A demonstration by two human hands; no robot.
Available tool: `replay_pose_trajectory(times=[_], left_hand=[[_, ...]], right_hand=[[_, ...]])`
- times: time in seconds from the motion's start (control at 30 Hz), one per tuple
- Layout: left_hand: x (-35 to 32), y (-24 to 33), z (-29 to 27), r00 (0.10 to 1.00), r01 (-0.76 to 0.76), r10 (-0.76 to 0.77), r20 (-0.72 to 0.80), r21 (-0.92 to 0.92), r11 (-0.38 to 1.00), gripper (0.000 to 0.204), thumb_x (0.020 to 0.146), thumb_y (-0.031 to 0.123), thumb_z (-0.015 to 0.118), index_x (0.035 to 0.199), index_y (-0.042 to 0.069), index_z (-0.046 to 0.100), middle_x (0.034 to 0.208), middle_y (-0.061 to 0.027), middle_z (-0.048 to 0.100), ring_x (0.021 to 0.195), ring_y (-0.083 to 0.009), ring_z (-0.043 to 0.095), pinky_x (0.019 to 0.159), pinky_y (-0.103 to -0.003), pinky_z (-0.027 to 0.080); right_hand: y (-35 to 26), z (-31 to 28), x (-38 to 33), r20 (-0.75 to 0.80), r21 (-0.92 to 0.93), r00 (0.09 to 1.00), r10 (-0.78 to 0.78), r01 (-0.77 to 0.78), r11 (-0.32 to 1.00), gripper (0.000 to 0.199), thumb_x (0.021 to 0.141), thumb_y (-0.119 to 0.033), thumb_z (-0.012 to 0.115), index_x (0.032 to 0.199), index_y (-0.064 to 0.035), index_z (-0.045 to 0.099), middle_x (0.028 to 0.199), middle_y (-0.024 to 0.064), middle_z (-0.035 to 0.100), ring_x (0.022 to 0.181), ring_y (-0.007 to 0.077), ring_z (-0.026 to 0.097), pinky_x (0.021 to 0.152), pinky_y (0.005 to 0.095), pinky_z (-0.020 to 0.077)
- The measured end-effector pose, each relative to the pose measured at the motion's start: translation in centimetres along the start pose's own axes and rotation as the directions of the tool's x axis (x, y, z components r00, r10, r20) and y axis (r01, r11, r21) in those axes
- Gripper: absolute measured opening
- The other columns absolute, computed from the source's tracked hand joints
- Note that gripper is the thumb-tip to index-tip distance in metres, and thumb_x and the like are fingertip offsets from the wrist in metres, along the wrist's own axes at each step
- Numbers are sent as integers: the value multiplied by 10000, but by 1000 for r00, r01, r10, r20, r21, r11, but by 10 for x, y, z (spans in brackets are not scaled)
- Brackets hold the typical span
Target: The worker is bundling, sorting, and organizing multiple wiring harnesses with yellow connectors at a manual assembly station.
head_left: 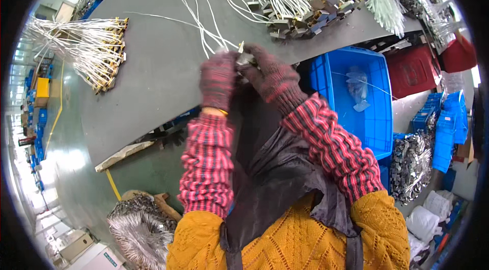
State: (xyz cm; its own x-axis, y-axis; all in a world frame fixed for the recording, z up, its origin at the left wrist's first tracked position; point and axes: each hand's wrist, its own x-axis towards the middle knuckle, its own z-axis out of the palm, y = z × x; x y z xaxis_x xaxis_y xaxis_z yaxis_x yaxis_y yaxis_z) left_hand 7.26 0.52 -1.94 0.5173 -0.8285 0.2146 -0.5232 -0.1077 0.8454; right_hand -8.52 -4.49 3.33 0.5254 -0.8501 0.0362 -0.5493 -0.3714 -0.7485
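Both my hands wear dark red knitted gloves and meet over the near edge of a grey table (158, 66). My left hand (218, 79) and my right hand (271, 77) pinch a small metal part (244, 58) between them, with white wires (204, 25) running from it up across the table. A pile of grey and brass-coloured small parts (310, 13) with white wires lies further up the table. Another bundle of white wires with brass ends (94, 48) lies at the table's left.
A blue plastic crate (356, 102) with a clear bag inside stands to my right, a red crate (415, 69) beyond it. Shiny metal pieces (412, 165) fill a bin at lower right. A heap of silvery wire pieces (140, 226) sits at lower left.
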Motion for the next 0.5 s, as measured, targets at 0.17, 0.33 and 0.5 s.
replay_pose_trajectory(times=[0.17, 0.33, 0.5], left_hand=[[38, 3, -73, 784, 586, -616, -76, -235, 775, 132, 924, 154, 608, 1011, 57, 630, 835, -130, 688, 583, -236, 682, 466, -346, 547], [7, 9, -73, 943, 268, -310, 118, -822, 503, 173, 932, 150, 629, 1051, 26, 606, 907, -131, 680, 781, -239, 701, 681, -390, 603], [-55, -15, 25, 957, -280, 291, -2, -289, 916, 209, 996, 209, 529, 1065, 25, 601, 936, -135, 685, 816, -239, 701, 736, -406, 606]], right_hand=[[35, -43, 75, -45, -740, 923, -383, 227, 633, 418, 856, -206, 597, 1270, -171, 554, 1023, 122, 616, 975, 321, 637, 778, 439, 532], [38, -76, 84, 140, -763, 960, -241, 259, 591, 288, 865, -166, 594, 1141, -120, 660, 914, 126, 634, 908, 295, 650, 780, 405, 524], [46, -87, -9, 202, 32, 969, -142, 138, 990, 261, 878, -129, 686, 1134, -77, 689, 1016, 128, 673, 931, 230, 654, 840, 339, 508]])
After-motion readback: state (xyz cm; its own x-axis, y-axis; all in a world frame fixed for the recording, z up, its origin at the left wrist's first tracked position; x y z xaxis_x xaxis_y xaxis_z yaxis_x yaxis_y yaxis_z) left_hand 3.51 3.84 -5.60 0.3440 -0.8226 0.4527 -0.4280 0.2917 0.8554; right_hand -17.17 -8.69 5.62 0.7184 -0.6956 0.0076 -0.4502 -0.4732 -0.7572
